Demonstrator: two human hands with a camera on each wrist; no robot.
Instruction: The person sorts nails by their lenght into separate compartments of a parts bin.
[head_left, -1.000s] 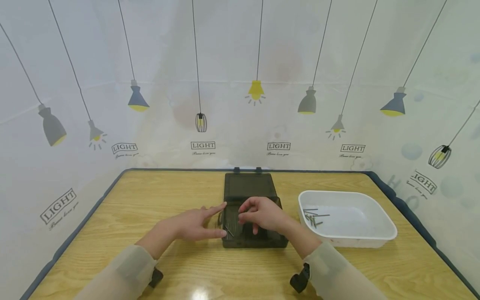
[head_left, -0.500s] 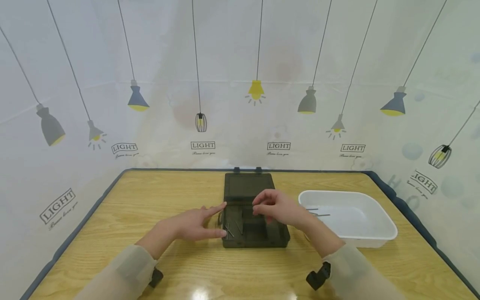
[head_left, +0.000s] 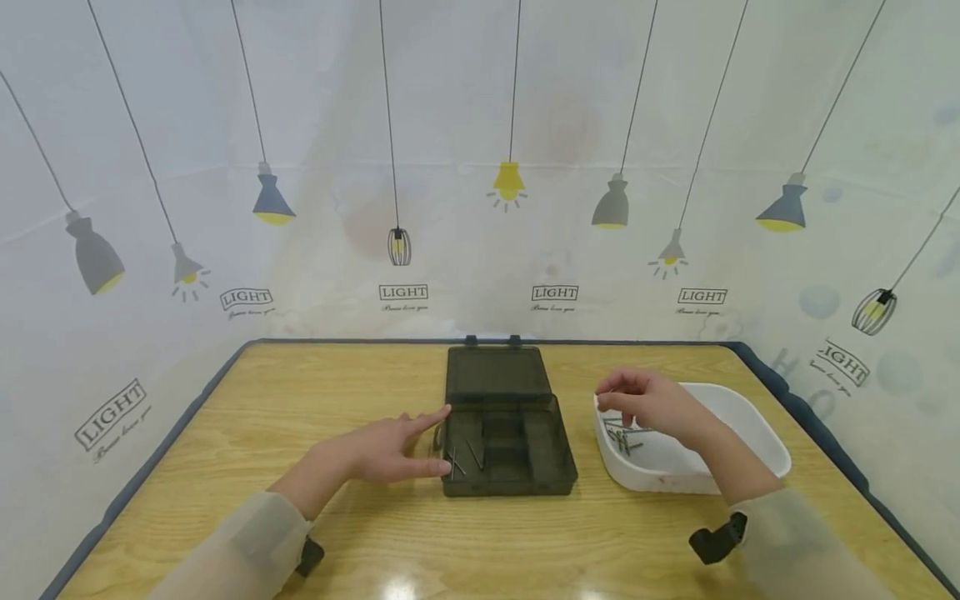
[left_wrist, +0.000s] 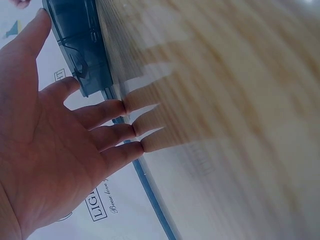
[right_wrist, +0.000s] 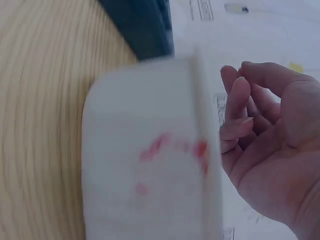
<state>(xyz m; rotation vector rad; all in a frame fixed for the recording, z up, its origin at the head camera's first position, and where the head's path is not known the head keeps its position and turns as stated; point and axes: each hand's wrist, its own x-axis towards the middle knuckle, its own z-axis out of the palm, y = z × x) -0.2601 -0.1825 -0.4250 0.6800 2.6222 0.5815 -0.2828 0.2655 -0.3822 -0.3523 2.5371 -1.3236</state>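
Observation:
My left hand (head_left: 381, 452) lies with extended fingers at the left side of a dark translucent compartment box (head_left: 513, 488), thumb and index finger touching its edge. The left wrist view shows its other fingers spread over the table. The box is open, and several thin metal pins, nails or screws (head_left: 475, 454) lie in its left compartment. Over the left end of a white tray (head_left: 738, 417) hovers my right hand (head_left: 660, 408), fingers loosely bent; nothing shows between them in the right wrist view. Beneath it, several similar metal pieces (head_left: 622, 437) lie in the tray.
The box's raised lid (head_left: 498, 372) leans back toward the patterned wall sheet (head_left: 450, 250). Box and tray stand apart on the wooden table (head_left: 337, 533), which has a dark blue border along its edges. Red marks (right_wrist: 160, 145) show on the tray's outer wall.
My right hand has moved right, from above the box to above the tray. One more thin metal piece shows in the left compartment than a second ago. My left hand stays put.

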